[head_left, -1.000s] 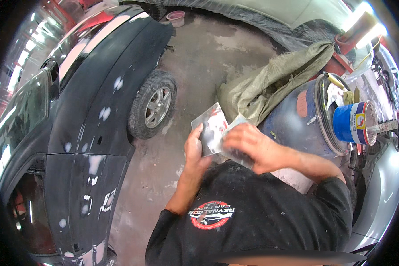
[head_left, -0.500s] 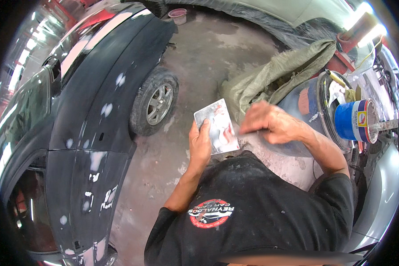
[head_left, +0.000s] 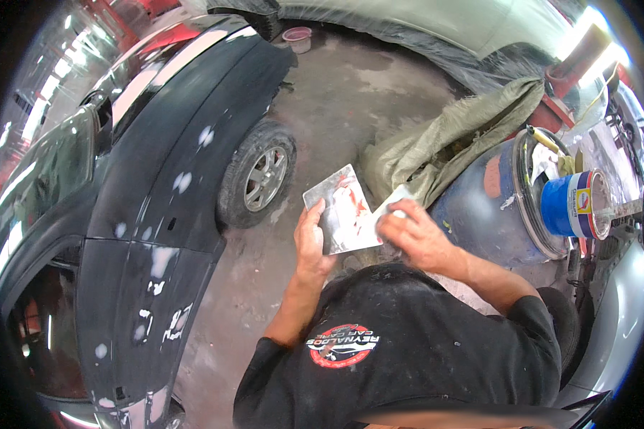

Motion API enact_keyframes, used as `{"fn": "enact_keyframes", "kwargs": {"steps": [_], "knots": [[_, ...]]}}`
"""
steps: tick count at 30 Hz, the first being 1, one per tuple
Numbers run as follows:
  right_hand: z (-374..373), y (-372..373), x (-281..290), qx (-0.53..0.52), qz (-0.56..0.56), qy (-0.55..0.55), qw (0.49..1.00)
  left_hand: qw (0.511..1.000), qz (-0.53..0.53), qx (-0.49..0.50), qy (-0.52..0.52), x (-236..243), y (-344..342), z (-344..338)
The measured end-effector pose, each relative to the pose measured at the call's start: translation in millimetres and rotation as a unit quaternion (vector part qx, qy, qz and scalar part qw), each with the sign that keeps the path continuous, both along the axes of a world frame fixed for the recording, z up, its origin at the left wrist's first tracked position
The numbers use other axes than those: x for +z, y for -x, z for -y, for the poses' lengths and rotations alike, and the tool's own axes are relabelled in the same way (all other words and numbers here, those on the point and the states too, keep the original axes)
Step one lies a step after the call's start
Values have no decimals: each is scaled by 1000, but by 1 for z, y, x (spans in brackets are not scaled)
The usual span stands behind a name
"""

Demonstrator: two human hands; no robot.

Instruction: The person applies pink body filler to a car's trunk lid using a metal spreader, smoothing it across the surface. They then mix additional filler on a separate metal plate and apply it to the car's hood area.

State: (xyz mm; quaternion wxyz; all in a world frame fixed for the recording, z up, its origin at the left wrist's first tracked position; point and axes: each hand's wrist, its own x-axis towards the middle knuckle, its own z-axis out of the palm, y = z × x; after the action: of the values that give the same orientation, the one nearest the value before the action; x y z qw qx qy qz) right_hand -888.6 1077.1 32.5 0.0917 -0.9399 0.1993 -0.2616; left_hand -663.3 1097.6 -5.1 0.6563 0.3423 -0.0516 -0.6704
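Note:
My left hand (head_left: 311, 242) is closed on the edge of a flat, pale mixing board (head_left: 334, 193), thumb lying over its top face. Streaks of red and whitish paste (head_left: 350, 207) are smeared across the board. Pinched in my right hand (head_left: 421, 239) is a small, pale, flat spreader (head_left: 393, 201), held at the board's right edge. The fingers partly cover the spreader, and motion blurs them a little.
To the left stands a dark car body (head_left: 139, 193) with pale filler patches and a wheel (head_left: 261, 179). At right, a blue drum (head_left: 479, 193) carries a blue paint can (head_left: 567, 204). A greenish sack (head_left: 444, 136) leans beside it. Farther off sits a pink tub (head_left: 298, 44).
My right hand has come down and left to the board, and the spreader now shows in it. My left hand and the board have shifted slightly left.

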Motion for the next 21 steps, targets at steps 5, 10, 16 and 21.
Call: {"fn": "enact_keyframes", "kwargs": {"steps": [5, 10, 16, 21], "knots": [[30, 19, -15, -85, 16, -112, 990, 921, 385, -39, 44, 12, 2, -8], [27, -31, -10, -53, 149, -140, 977, 794, 576, -11, 194, 30, 23, -9], [14, -46, -13, 43, 78, -145, 985, 777, 591, 164, 139, 43, 6, -3], [19, -30, 5, -20, 142, -142, 979, 831, 402, 324, 205, 42, -12, 5]]}}
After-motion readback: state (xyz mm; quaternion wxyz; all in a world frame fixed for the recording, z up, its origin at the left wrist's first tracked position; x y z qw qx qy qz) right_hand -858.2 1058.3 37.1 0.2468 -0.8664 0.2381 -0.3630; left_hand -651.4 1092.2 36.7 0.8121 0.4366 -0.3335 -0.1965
